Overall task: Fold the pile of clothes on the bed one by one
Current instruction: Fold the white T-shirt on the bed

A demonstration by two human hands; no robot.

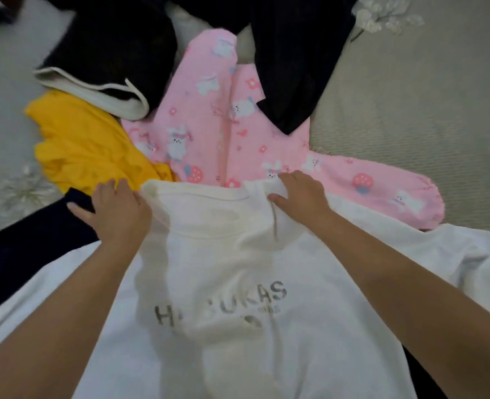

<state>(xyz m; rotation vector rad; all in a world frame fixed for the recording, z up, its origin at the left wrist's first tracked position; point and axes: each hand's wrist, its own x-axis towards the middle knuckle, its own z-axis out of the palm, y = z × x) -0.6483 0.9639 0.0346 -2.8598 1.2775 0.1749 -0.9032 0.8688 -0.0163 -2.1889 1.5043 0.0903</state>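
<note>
At the far left, the grey patterned bedspread (4, 116) is seen, and on it a crumpled yellow garment (88, 145) lies beside a black garment with a white lining (105, 61). A dark navy garment (25, 249) is partly covered by the near left edge of the white sweatshirt (238, 283), the item being worked on, which is spread face up in the near centre with grey printed lettering across its chest.

The left hand (117, 208) is laid on the sweatshirt's left shoulder by the neckline, fingers reaching over the edge; whether the cloth is pinched or only pressed cannot be told, as the fingertips are hidden. The right hand (298, 194) is set at the right side of the collar, where the fabric appears bunched under its thumb and fingers, so a light grip seems likely.

Beyond the collar, a pink bunny-print pyjama top (238, 133) is spread out, touching the sweatshirt's upper edge, with another black garment (292, 67) draped over its upper right part.

The step in hand is judged to be the straightening of the shoulders before folding. It would be done well if the bunched cloth at the right of the collar were drawn flat, both shoulders were pulled level and taut, and the creases across the chest were smoothed outward. The sleeves should then be laid out straight, and care taken that the pyjama top is not caught in the fold.
</note>
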